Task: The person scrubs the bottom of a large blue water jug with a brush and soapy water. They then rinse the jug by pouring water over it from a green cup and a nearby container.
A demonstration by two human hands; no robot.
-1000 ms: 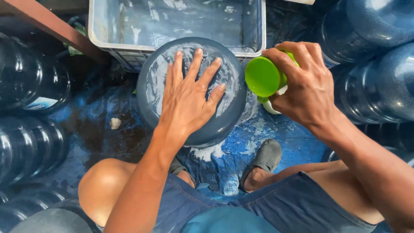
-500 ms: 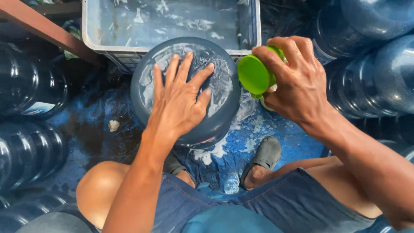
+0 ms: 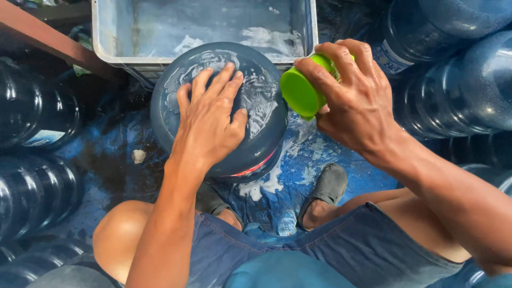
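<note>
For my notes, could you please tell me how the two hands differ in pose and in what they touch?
The left hand lies flat, fingers spread, on the soapy blue water jug; the right hand curls closed around a green cup. The left rests on the jug's top, the right is beside it. Both are bare.

A big blue jug (image 3: 261,133) is lying tilted, its round base facing up and streaked with white suds, directly under the left hand (image 3: 210,120), whose palm is pressing flat on it. A bright green cup (image 3: 301,92) is sitting gripped in the right hand (image 3: 354,98), just beside the jug's rim.
</note>
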